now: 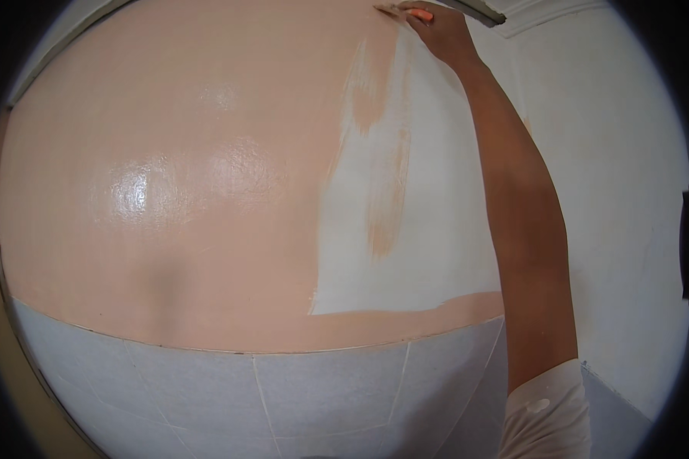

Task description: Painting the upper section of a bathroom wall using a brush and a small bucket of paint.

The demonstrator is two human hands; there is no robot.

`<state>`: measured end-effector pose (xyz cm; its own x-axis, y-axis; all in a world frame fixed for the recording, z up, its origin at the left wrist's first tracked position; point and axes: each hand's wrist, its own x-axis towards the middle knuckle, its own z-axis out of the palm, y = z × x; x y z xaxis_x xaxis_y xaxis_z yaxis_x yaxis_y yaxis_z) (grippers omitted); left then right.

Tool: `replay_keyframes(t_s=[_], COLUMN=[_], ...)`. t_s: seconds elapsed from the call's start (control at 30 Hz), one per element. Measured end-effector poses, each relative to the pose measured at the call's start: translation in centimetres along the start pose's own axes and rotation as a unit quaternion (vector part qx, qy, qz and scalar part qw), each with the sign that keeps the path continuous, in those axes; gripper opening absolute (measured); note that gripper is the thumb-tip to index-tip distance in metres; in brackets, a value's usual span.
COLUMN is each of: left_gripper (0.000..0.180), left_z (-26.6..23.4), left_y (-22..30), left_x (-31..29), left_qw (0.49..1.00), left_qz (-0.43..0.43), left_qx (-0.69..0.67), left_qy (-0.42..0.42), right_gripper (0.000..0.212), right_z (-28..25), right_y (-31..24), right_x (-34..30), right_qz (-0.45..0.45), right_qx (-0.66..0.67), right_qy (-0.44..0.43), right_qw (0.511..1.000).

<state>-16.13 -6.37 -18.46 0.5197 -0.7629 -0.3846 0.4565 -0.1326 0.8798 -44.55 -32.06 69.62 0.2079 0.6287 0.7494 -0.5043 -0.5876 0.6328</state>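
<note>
My right hand (445, 37) is raised high toward the upper edge of the wall, closed around the orange handle of a paintbrush (419, 14). The brush's bristles point left and touch or nearly touch the pink painted area. Wet-looking pink paint (168, 115) covers the left and middle of the wall. To its right lies a white patch (444, 222) with a few thin, streaky pink strokes running down it. A pink band also runs along the bottom of that patch. My left hand is out of sight.
Grey tiles (329, 394) cover the lower wall, meeting the paint along a thin curved edge. An off-white side wall (620, 199) stands at the right, with a dark object (688, 245) at its far edge. A door frame (8, 283) is at the left.
</note>
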Motion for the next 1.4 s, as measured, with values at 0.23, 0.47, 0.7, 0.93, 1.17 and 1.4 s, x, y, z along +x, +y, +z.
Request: replay_keyframes(t_s=[0.23, 0.47, 0.7, 0.93, 1.17, 1.4], left_gripper=[0.037, 0.045, 0.046, 0.053, 0.051, 0.046], left_z=[-0.3, -0.4, 1.1, -0.5, -1.8, -1.3], left_y=[1.3, -0.6, 0.7, -3.8, -5.3, -5.0], left_x=[1.8, 4.2, 1.2, 3.8, 4.7, 4.6], left_qw=[0.996, 0.988, 0.991, 0.979, 0.965, 0.978], left_qz=[-0.072, -0.152, -0.124, -0.186, -0.261, -0.209], left_qx=[-0.04, -0.002, -0.045, -0.078, -0.003, 0.003], left_qy=[-0.025, -0.031, -0.001, 0.01, -0.002, -0.027], right_gripper=[0.016, 0.015, 0.018, 0.015, 0.018, 0.017], right_z=[-6.2, -3.0, -0.6, -4.1, -6.6, -3.8], right_y=[-11.4, -3.6, -0.4, -16.7, -19.5, -12.3], right_x=[-10.2, -2.3, 1.1, -14.2, -13.0, -7.5], right_qz=[-0.014, -0.001, -0.018, -0.106, -0.045, -0.05], right_qx=[0.018, -0.203, -0.05, 0.042, 0.067, -0.104], right_qy=[-0.222, -0.123, -0.086, -0.246, -0.225, -0.212], right_qw=[0.975, 0.971, 0.995, 0.963, 0.971, 0.971])
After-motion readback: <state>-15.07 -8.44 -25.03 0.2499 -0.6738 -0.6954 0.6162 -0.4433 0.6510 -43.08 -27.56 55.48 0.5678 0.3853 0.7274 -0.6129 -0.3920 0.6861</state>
